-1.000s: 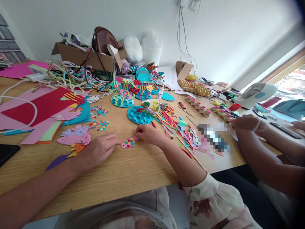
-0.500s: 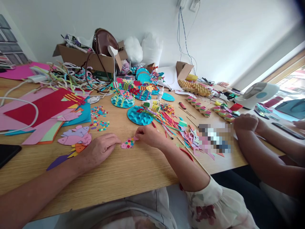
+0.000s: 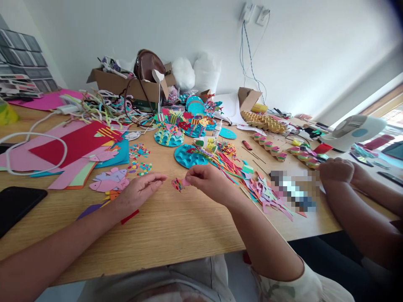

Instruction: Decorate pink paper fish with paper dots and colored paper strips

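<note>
A dotted paper fish (image 3: pixel 178 184) is pinched at its tail by the right hand (image 3: pixel 208 182), in front of a blue wavy disc (image 3: pixel 189 157) on the surface (image 3: pixel 176 235). The left hand (image 3: pixel 140 193) is held loosely uncurled, near the fish's head.

Soft, bright daylight came in from the window (image 3: pixel 396 115) on the right, where the glass was so white that it was hard to see outside, and the pale wall (image 3: pixel 176 25) looked light too, but it was very dark under the right end of the counter (image 3: pixel 176 239). Shadows on top were faint, the top right corner was black, and things near the sides looked stretched and tilted. The little paper fish (image 3: pixel 178 184) was a bit fuzzy, and big blurry squares hid a patch (image 3: pixel 292 191) on the right.
</note>
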Demonstrator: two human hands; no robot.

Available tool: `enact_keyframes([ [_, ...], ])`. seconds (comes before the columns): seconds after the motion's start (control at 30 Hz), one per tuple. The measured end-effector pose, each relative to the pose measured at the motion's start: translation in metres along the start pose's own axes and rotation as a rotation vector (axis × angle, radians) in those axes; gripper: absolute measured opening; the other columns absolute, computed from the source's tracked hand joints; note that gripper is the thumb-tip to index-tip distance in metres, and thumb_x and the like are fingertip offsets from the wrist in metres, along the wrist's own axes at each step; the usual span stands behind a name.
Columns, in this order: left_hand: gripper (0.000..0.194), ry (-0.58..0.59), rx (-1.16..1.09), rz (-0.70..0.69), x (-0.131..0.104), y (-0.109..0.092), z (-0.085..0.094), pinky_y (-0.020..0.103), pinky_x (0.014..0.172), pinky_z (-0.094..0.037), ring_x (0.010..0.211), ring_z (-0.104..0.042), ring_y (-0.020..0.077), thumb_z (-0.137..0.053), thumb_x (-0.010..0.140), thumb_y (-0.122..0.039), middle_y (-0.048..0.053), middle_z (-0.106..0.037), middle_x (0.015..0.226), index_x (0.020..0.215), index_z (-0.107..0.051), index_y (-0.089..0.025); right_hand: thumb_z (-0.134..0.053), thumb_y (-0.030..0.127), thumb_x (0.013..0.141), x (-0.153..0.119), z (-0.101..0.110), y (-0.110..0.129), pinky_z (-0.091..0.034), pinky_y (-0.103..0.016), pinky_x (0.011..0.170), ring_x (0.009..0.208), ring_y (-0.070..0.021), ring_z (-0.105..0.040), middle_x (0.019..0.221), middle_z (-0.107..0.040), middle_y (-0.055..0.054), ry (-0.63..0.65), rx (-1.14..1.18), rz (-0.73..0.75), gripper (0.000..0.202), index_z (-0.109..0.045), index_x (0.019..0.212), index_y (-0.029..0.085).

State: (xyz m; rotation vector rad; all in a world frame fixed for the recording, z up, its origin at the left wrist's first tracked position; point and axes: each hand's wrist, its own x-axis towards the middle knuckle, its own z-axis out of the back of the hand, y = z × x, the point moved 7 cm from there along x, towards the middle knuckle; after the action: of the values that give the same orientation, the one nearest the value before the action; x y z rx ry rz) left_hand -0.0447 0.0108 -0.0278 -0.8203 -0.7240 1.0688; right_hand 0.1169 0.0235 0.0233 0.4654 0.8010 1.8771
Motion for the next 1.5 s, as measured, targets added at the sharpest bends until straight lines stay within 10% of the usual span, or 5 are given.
enact_keyframes([
  [0.33, 0.027, 0.122, -0.823, 0.279, -0.006, 0.006, -0.016, 0.022, 0.065, -0.044, 0.076, -0.059, 0.0128, -0.058, 0.078, -0.037, 0.004, -0.065, 0.086, 0.098, -0.06, -0.019, -0.058, 0.033, 0.069, 0.009, -0.019, -0.023, -0.025, -0.02, 0.046, 0.046, -0.0057, -0.035, 0.051, -0.042, 0.006, 0.007, 0.666, -0.048, 0.02, -0.052, 0.061, 0.015],
  [1.1, 0.018, 0.016, -0.341, 0.373, 0.003, 0.006, 0.002, 0.02, 0.05, -0.038, 0.053, -0.054, 0.0106, -0.058, 0.065, -0.032, 0.001, -0.062, 0.06, 0.067, -0.054, -0.015, -0.051, 0.033, 0.072, 0.012, -0.042, -0.05, -0.022, -0.021, 0.044, 0.048, -0.0078, -0.031, 0.051, -0.037, 0.006, -0.017, 0.365, -0.087, 0.019, -0.051, 0.061, 0.017],
  [1.5, 0.014, -0.284, -0.018, 0.307, 0.017, 0.024, 0.102, 0.02, 0.046, -0.039, 0.054, -0.057, 0.0139, -0.056, 0.063, -0.032, -0.002, -0.058, 0.056, 0.067, -0.053, -0.018, -0.048, 0.035, 0.069, 0.008, -0.046, -0.054, -0.022, -0.022, 0.043, 0.046, -0.0092, -0.032, 0.05, -0.036, 0.005, 0.013, 0.321, -0.095, 0.019, -0.046, 0.059, 0.02],
])
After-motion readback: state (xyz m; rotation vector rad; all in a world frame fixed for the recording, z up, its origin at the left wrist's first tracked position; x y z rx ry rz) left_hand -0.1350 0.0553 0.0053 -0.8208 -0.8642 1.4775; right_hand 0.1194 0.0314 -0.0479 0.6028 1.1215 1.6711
